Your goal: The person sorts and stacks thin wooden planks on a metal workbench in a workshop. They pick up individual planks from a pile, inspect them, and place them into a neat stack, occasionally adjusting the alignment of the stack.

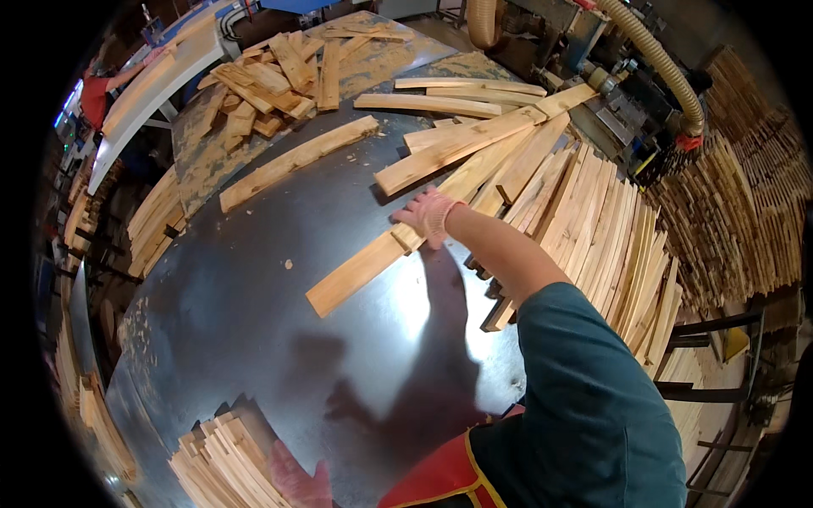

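My right hand (428, 215), in a pale pink glove, reaches across the metal table and lies over a long wooden board (356, 273). Its fingers bend over the far edge and its thumb is at the near side. A short wooden piece shows across that board just beside the hand. My left hand (301, 481), gloved as well, is low in the picture beside a stack of wooden strips (224, 461), thumb and fingers apart. Whether it touches the strips I cannot tell. Another long board (461, 154) lies just beyond my right hand, pointing toward a machine.
Many strips (593, 237) lie side by side along the right. Short offcuts (271, 80) are heaped at the back left, near a single curved board (296, 162). A machine (605, 102) with a ribbed hose (665, 63) stands back right. Another person (97, 93) works far left.
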`<state>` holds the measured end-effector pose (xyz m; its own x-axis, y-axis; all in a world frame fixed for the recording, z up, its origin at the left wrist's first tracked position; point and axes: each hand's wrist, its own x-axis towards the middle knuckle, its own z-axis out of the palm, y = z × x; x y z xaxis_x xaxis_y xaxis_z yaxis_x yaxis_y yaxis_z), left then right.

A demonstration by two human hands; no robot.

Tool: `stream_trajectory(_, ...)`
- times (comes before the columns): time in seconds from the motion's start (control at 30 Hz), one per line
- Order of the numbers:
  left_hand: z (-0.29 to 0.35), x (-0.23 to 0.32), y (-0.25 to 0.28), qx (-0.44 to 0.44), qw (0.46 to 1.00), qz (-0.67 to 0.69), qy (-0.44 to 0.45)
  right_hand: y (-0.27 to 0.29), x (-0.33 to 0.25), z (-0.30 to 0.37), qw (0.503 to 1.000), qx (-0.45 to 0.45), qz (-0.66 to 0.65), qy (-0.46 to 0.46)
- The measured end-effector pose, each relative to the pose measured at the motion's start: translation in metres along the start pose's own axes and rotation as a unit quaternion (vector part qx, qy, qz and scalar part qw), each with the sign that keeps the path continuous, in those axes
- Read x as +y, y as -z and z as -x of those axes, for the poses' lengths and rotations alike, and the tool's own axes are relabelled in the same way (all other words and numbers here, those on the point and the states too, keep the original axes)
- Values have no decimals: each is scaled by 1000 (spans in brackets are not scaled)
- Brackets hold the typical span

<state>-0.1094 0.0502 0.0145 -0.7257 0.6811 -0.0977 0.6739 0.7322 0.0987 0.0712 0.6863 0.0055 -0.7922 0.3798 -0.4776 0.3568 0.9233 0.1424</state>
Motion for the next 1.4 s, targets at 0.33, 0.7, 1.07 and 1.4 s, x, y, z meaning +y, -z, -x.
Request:
stream_trajectory(0.33, -98, 244, -21, -124, 967, 21, -221, -8, -153, 29, 862, 318, -239, 316)
stream_trajectory(0.7, -105, 216, -62, -146, 985, 8, -94, 29, 18, -42, 985, 48, -144, -80)
stream_trajectory(1.07, -118, 100, -40, -156, 688, 697, 133, -14, -243, 67, 811, -71, -570, 108)
stream_trajectory(1.4, 56, 19, -23, -238, 840, 457, 168, 7, -424, 144, 871, -233, -415, 122)
